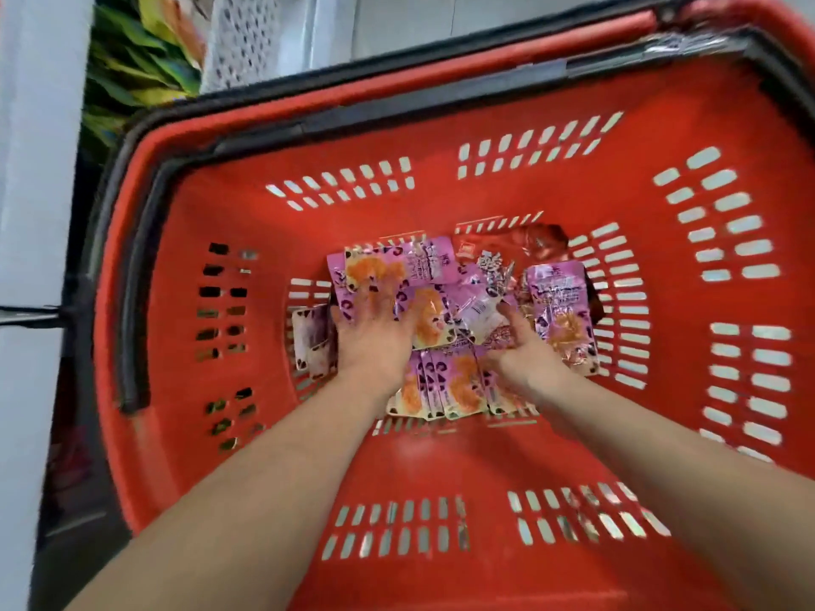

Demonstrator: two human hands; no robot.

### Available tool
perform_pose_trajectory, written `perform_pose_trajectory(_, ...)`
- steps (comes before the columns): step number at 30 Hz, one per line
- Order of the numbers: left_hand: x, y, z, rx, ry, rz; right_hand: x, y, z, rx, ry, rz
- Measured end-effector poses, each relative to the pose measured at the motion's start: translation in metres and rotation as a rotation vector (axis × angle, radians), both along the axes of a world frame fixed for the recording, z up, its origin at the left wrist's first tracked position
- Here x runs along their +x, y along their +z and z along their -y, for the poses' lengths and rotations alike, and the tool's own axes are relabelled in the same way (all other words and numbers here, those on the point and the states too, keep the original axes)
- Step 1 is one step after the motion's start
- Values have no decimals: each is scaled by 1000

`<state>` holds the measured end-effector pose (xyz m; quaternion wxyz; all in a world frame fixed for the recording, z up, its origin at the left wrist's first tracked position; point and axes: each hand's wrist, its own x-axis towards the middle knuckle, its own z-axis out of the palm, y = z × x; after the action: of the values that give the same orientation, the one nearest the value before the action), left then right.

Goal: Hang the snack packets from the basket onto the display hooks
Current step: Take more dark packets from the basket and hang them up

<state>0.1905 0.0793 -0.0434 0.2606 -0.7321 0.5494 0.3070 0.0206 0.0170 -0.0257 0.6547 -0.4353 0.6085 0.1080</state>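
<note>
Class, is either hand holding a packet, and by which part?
The left hand rests flat on the packets, holding nothing; whether the right hand grips one cannot be told.

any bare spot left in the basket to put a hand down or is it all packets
The packets cover nearly the whole floor, with the left hand and right hand on them. Bare red shows only on the basket walls, widest on the near wall below the pile.

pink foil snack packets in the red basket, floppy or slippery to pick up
The glossy pink foil snack packets look thin and crinkled, so probably floppy and light. Their shiny film may be slippery; they overlap loosely in the red plastic basket, so a push would likely slide several together.
</note>
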Motion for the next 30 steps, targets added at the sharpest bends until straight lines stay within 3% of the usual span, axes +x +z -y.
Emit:
perform_pose_trajectory(7,-1,-10,12,33,-159,75,7,-23,17,178,-366,62)
perform_pose_trajectory(13,-10,20,14,-42,-236,-11,6,-20,22,241,-700,120)
perform_pose_trajectory(20,-55,38,-4,-30,-193,-205,-3,-3,24,47,-538,51)
perform_pose_trajectory(22,-70,39,-9,-41,-78,-307,-4,-3,22,-30,-390,-7)
perform_pose_trajectory(25,-79,40,-16,-117,286,-454,-6,-1,19,-95,-198,-72)
perform_pose_trajectory(30,-68,61,-26,-334,868,-516,-12,14,14,-181,-285,-144)
